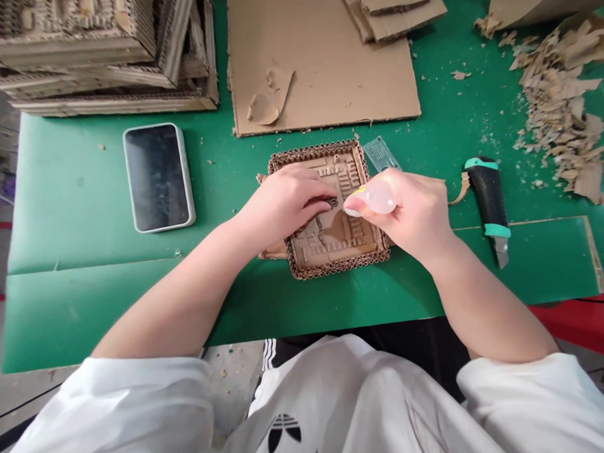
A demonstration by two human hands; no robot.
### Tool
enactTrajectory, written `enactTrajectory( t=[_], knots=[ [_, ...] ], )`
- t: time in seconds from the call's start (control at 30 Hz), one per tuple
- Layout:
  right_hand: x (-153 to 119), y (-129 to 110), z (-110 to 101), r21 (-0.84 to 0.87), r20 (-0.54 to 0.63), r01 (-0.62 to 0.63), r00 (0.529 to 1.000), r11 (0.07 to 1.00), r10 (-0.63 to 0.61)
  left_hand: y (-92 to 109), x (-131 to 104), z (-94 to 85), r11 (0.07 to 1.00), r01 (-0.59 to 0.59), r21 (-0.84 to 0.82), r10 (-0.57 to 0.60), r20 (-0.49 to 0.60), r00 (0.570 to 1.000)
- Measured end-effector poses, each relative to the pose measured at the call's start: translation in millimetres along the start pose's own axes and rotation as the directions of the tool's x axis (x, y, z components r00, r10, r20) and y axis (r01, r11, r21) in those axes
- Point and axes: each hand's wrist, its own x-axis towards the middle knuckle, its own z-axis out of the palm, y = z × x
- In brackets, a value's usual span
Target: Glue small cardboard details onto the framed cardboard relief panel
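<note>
A rectangular cardboard tray [341, 268] with corrugated walls and small raised cardboard strips inside sits on the green table. Over its left side lies my left hand [293, 200], its thumb and fingers pinching a small dark corrugated cardboard piece [332, 202] above the tray's middle. My right hand [406, 205] is closed around a whitish translucent bottle [379, 198] at the tray's right side, its tip hidden or too small to make out. Under the tray, a flat cardboard piece [273, 250] sticks out on the left.
A phone [158, 178] lies left on the green table [226, 316]. Stacked cardboard frames [116, 101] stand back left, a cardboard sheet [326, 85] behind the tray. To the right are a utility knife [488, 198], blade out, and paper scraps [562, 108]. A clear ruler [380, 154] touches the tray's back right.
</note>
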Motion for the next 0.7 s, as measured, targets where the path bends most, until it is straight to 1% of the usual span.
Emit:
enactTrajectory(
  t=[0.13, 0.23, 0.37, 0.53, 0.7],
  knots=[
    [0.8, -0.4, -0.5, 0.013, 0.026, -0.001, 1.000, 1.000, 0.000, 0.1, 0.0, -0.5, 1.000, -0.007, 0.001, 0.007, 0.003, 1.000],
    [1.1, -0.6, -1.0, 0.023, 0.010, -0.004, 1.000, 1.000, 0.004, 0.0, 0.1, -0.7, 1.000, -0.009, 0.006, 0.009, -0.002, 1.000],
    [1.0, -0.8, -1.3, 0.031, 0.036, -0.010, 0.999, 0.999, 0.009, -0.5, 0.2, -0.5, 0.999, -0.027, 0.017, 0.027, -0.001, 1.000],
    [0.8, -1.2, -1.2, 0.039, 0.039, -0.020, 0.999, 0.999, 0.019, -0.3, 0.0, -0.8, 0.999, -0.029, 0.017, 0.030, -0.008, 1.000],
    [0.6, -1.2, -0.4, 0.044, 0.013, -0.014, 1.000, 0.999, 0.014, -0.6, 0.3, -0.8, 1.000, -0.025, 0.016, 0.025, -0.001, 1.000]
  ],
)
